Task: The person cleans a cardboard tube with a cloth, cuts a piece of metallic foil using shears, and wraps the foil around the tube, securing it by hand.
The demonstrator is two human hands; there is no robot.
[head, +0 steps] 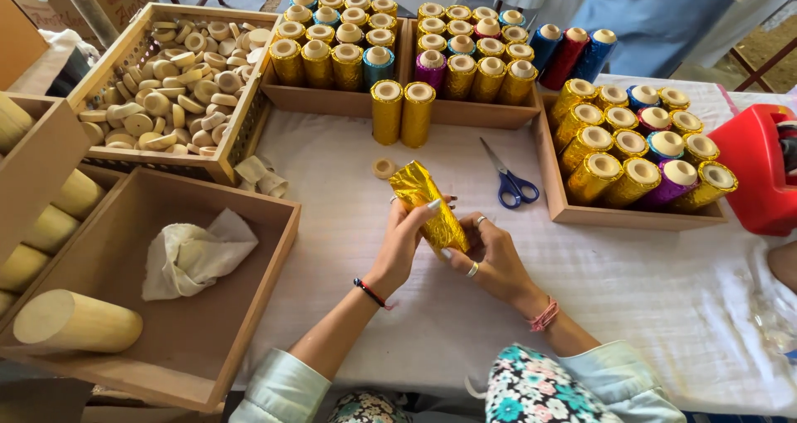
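Both forearms reach over the white-clothed bench, where the left hand and right hand close their fingers around a crinkled gold-foil-wrapped cylinder held just above the cloth. Its long axis tilts up and away to the left; foil covers the body, and the far end looks crumpled rather than neatly finished. Two finished gold rolls stand beyond, blue-handled scissors lie nearby, and bare wooden cylinders wait in the wooden tray.
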